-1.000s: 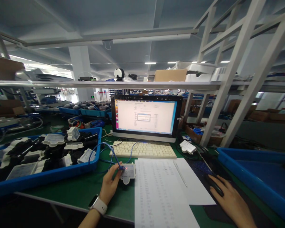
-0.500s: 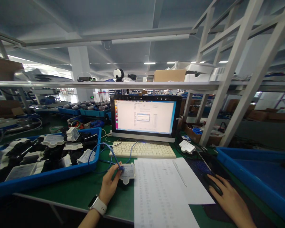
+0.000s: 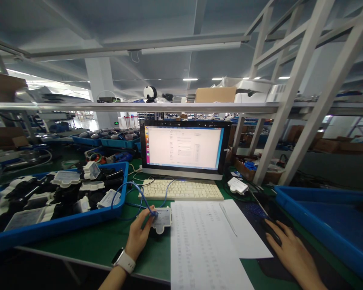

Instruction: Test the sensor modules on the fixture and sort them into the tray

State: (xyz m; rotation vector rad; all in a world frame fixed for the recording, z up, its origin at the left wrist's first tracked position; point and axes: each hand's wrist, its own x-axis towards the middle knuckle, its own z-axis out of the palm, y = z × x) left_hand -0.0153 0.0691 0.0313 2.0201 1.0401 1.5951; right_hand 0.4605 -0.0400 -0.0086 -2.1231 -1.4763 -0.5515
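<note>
Bench (image 3: 151, 257), green top, contents from left to right:

Item: blue tray (image 3: 75, 223), left part of the bench, reaching close to the front edge. Filled with white-cased units (image 3: 67, 178), clear-windowed, heaped among black parts at varied tilts.

Item: left hand (image 3: 138, 233), near the front edge of the bench, thumb and fingertips pinching the plug end of a blue cable (image 3: 147, 201) at the face of a white module. Wrist carries a watch (image 3: 124, 259), pale strap. The cable loops up and back toward the tray.

Item: white module (image 3: 163, 218), lying on the bench between the front edge and the keyboard, just beside the sheets; whether it touches them cannot be told.

Item: keyboard (image 3: 183, 190), cream, before the monitor (image 3: 183, 147); screen lit, lettering too small to read.

Item: printed sheets (image 3: 204, 245), overlapping, running to the front edge; pen (image 3: 228, 219) lying slantwise on top.

Item: second white unit (image 3: 238, 185), behind the sheets, right of the keyboard, beside dark cables.

Item: right hand (image 3: 290, 249), draped round a black mouse (image 3: 272, 232), thumb at its side, fingers over it; dark mat (image 3: 272, 268) beneath.

Item: second blue tray (image 3: 320, 234), at the right end of the bench.
</note>
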